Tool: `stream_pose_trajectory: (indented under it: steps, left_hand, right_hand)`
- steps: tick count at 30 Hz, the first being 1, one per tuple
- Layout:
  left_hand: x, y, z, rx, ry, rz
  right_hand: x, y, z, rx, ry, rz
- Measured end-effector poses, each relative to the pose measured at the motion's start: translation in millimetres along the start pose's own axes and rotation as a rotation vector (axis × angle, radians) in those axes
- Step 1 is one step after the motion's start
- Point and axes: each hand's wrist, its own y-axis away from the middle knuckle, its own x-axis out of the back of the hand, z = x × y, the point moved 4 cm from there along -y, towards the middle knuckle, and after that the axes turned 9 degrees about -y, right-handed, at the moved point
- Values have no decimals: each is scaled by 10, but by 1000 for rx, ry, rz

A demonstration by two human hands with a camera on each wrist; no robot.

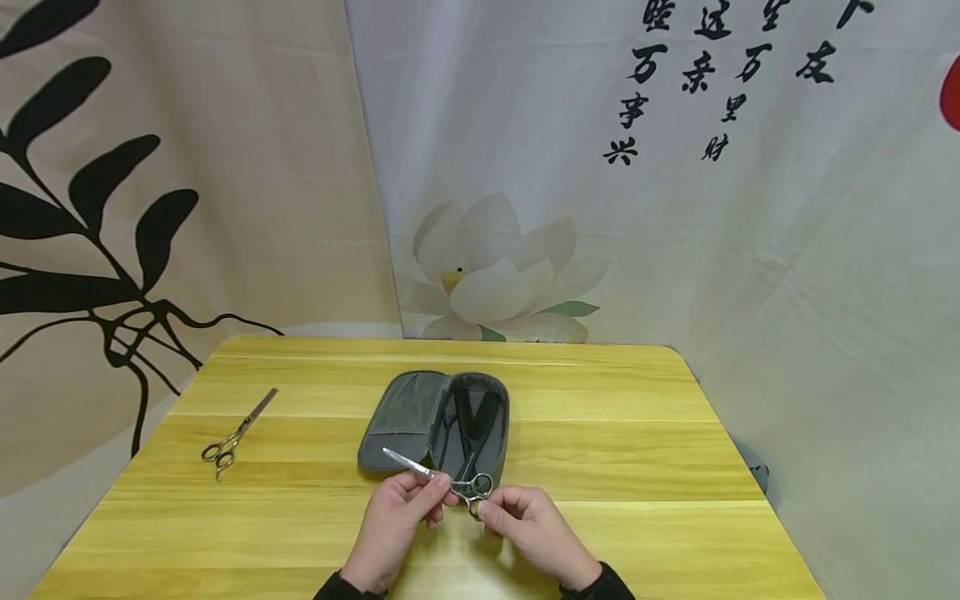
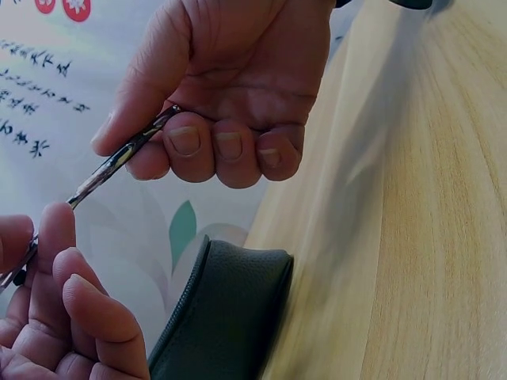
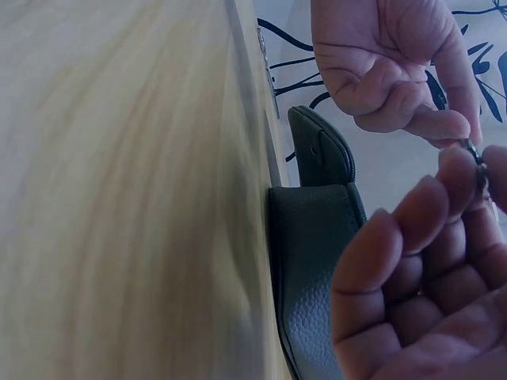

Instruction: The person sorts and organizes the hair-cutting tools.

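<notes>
In the head view, a pair of silver hair scissors [image 1: 411,464] is held between both hands above the table, blades pointing up and left. My left hand [image 1: 401,512] pinches them around the middle, between thumb and fingers. At the handle end, my right hand [image 1: 536,529] pinches a finger ring between thumb and forefinger. The left wrist view shows the scissors [image 2: 111,165] edge-on, spanning from one hand to the other. Just beyond the hands lies a grey zip case [image 1: 405,404], opened out, with black tools [image 1: 477,417] in its right half.
A second pair of scissors [image 1: 242,431] lies at the left of the wooden table [image 1: 615,417], its blades pointing away. Behind the table's far edge hangs a printed cloth [image 1: 525,108] with a lotus and dark lettering.
</notes>
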Motion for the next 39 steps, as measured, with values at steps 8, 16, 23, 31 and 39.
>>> stream_pose_trajectory:
  steps: [8, 16, 23, 31, 39]
  left_hand:
    - [-17, -4, -7, -24, 6, -19]
    - [-31, 0, -7, -26, 4, -40]
    - [-35, 0, -15, -38, -2, -55]
    - [-26, 6, -27, -3, -16, -62]
    - [-36, 2, -32, 9, -11, -73]
  right_hand:
    - [8, 6, 3, -17, -8, -8]
    - [25, 2, 11, -48, 2, -2]
    - [7, 5, 4, -27, -27, -11]
    - [9, 13, 19, -49, -101, -57]
    - [11, 19, 81, -72, -123, -89]
